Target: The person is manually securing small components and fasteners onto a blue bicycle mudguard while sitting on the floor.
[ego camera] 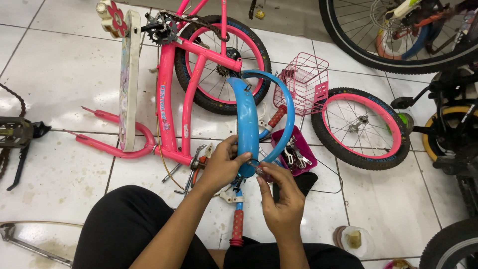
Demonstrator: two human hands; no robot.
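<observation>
A curved blue bicycle mudguard (247, 117) stands upright in front of me. My left hand (219, 167) grips its lower end from the left. My right hand (280, 197) pinches a small metal part against the mudguard's bottom edge. Just beyond lies a pink child's bicycle frame (172, 89) on its side, its rear wheel (219, 62) and chain still on. Below my hands, tools (196, 167) and a red handlebar grip (237, 228) lie on the white tile floor.
A pink wire basket (304, 79) and a loose pink-rimmed wheel (361, 127) lie to the right. A magenta tray (294, 152) holds small tools. Bigger bicycles stand top right and along the right edge. A pedal with crank (17, 134) lies at far left.
</observation>
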